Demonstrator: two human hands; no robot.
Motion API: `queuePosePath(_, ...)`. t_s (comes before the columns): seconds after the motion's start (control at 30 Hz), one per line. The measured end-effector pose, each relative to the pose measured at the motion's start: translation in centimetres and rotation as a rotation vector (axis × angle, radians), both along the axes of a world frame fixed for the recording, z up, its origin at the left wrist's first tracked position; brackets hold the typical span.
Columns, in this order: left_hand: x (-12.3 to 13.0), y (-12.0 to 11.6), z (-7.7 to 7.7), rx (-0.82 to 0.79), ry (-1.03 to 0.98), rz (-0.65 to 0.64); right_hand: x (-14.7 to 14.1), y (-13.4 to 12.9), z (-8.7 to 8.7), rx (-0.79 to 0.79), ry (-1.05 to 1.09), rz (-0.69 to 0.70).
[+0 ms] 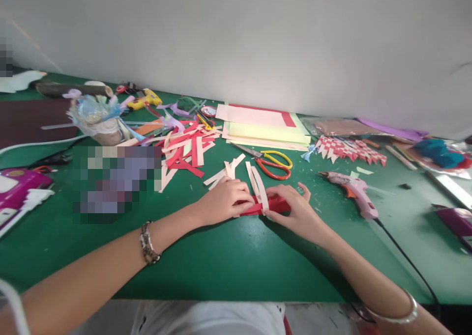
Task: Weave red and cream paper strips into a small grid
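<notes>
Red paper strips [253, 209] lie crossed with pale pink paper strips [257, 182] on the green table, close to its front edge. My left hand [223, 201] is closed over the left end of the red strips, its fingertips pressed on them. At the other end, my right hand [295, 208] pinches the strips, with the thumb by the pink strip that crosses the red. My fingers hide part of the weave. Just beyond my hands rest scissors [271, 163] with yellow and orange handles. Loose pale strips [225, 172] lie past my left hand.
A heap of red and pink strips [186, 148] is at left, with stacked paper sheets [263, 128] behind. A pink glue gun [352, 190] and its cord lie at right, near a red-and-white woven paper piece [350, 148]. A yellow glue gun [145, 99] sits farther back.
</notes>
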State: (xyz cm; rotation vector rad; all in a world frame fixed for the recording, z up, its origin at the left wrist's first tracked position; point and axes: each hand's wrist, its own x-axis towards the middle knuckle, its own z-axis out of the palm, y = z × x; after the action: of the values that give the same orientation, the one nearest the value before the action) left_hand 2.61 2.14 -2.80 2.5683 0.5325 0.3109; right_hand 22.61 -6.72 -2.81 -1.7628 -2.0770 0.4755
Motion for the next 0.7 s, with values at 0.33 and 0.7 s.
queuePosePath(0.33,0.4,-0.3,-1.0,0.077,0.012,-0.055,-0.5,1.2,0.1,-0.109,0.022,-0.013)
queuePosePath(0.7,0.3,-0.1,-1.5,0.229,0.002,-0.094,-0.4,1.2,-0.1,-0.091,0.098,-0.069)
